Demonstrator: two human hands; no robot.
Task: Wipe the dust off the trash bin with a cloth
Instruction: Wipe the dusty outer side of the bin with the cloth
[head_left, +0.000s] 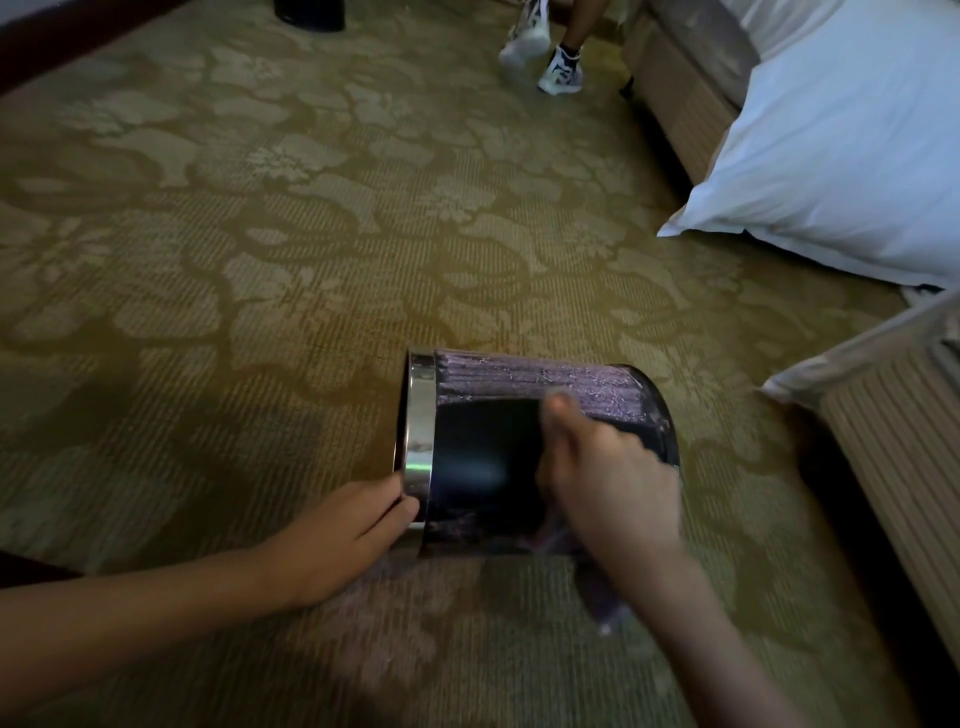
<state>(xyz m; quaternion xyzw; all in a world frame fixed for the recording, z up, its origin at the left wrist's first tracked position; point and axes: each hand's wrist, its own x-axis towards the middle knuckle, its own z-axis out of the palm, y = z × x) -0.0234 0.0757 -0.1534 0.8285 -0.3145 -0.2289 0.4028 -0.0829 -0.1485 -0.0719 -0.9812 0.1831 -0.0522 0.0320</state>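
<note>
**Sideways bin, both hands on it**

Here the trash bin (483, 457) lies on its side on the patterned carpet (260, 260), low centre of the head view, chrome rim (420, 431) facing left, base to the right. Body is dark; the upper side looks pale and dusty, the middle patch reads clean black.

Left hand (343, 535) grips the chrome rim at its near edge, thumb on the outside of the rim, fingers not visible. Right hand (608, 478) is clenched and pressed on the bin's side toward the base end, motion-blurred. A dark, blurred cloth (597, 592) hangs from under that hand down toward the carpet; the hand is closed around it, exact grasp hard to make out.

White pillow (841, 156) sits at right against a bed base (691, 88). Striped upholstered furniture (904, 452) at right edge, just beside the bin's base end. Another person's sneakers (545, 52) at top, well apart. Dark round object (310, 13) at top edge, cropped.
</note>
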